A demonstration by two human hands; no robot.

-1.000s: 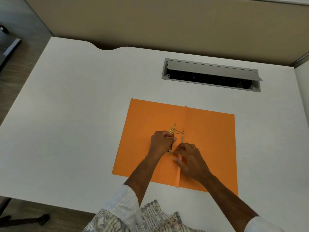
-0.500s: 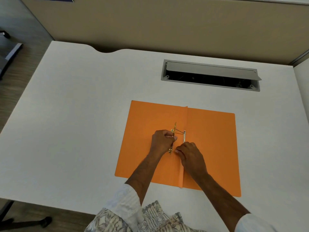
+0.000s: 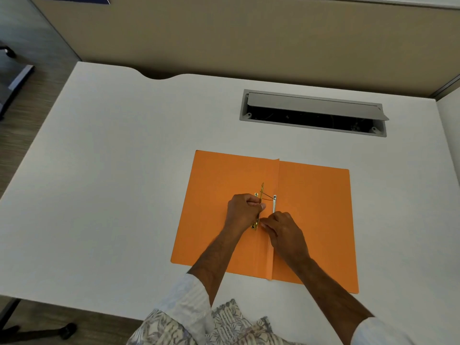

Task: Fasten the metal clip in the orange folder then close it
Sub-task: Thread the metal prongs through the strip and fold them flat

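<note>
Left hand [image 3: 245,210] grips the metal clip [image 3: 260,205] on the open orange folder [image 3: 316,207]; right hand [image 3: 286,232] pinches beside it, grasp unclear.

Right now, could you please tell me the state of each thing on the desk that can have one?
Orange folder: open, lying flat.
Metal clip: not yet fastened, one end raised off the folder.
Left hand: closed on the clip.
Right hand: fingertips pinched at the clip's lower part.
Cable hatch: lid up, open.
</note>
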